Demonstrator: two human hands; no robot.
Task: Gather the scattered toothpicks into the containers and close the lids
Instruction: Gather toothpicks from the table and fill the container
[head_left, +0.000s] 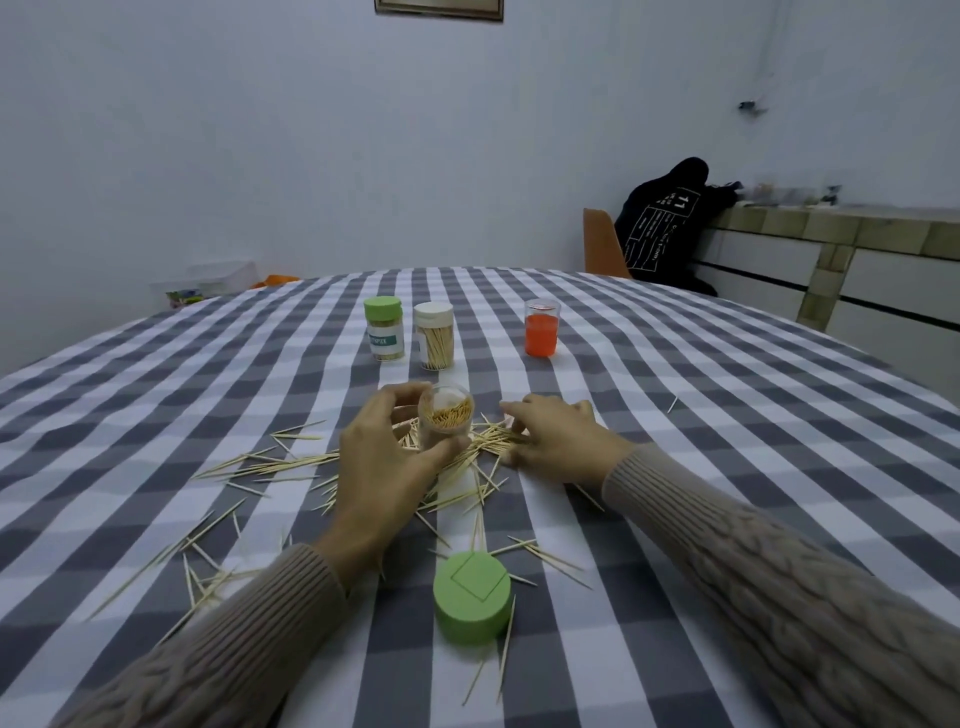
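Observation:
My left hand (376, 457) grips a clear open container (445, 415) partly filled with toothpicks, tilted toward me above the table. My right hand (556, 434) rests on a pile of scattered toothpicks (483, 441) just right of the container, fingers curled over them. More loose toothpicks (208, 551) lie spread across the checked tablecloth to the left and near me. A green lid (471, 597) lies flat on the cloth close to me. At the back stand a green-lidded container (384, 328) and a white-lidded container (434, 335), both shut and holding toothpicks.
An orange container (541, 327) with a clear top stands at the back right. The grey-and-white checked table (727, 415) reaches to a wooden chair (601, 244) draped with a black garment. A counter runs along the right wall.

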